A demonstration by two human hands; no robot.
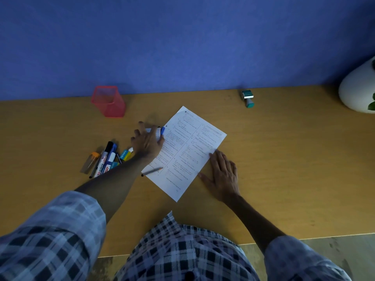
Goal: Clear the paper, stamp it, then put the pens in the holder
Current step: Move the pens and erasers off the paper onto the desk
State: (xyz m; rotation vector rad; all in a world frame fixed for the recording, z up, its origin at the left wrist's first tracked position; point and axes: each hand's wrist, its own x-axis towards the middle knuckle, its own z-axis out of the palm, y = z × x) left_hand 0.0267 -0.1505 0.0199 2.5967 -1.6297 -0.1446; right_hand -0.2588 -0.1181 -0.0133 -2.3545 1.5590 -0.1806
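Plaid sleeves are cropped by the lower frame edge. Right hand lies flat, fingers straight, on the worktop touching the paper. Left hand covers a blue-capped pen; its grip cannot be determined. More pens lie partly behind the left forearm. The holder and stamp stand by the wall.

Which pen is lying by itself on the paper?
The thin grey pen across the white printed sheet's near-left edge; the other loose ones are piled on the desk.
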